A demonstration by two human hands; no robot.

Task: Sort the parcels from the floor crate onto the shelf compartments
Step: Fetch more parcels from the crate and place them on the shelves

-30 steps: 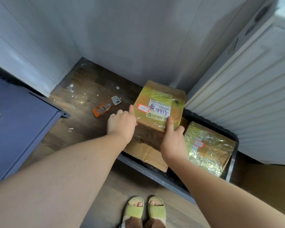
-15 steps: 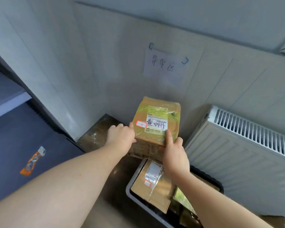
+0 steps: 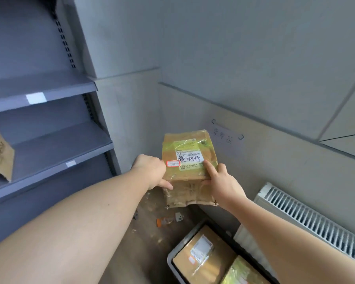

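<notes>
Parcel (image 3: 190, 152) hung clear of the crate (image 3: 171, 261) at 5 o'clock, label up, likely so I could read it; my left hand (image 3: 151, 171) gripped its 9 o'clock edge and my right hand (image 3: 222, 184) its 3 o'clock edge to steady it, shelf (image 3: 59, 144) at 9 o'clock

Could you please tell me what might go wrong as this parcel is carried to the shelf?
The parcel has a torn, crumpled near edge, just where the left hand and right hand grip it; the cardboard could give. Its glossy tape may slip. Litter on the floor beside the crate could catch a foot.
</notes>
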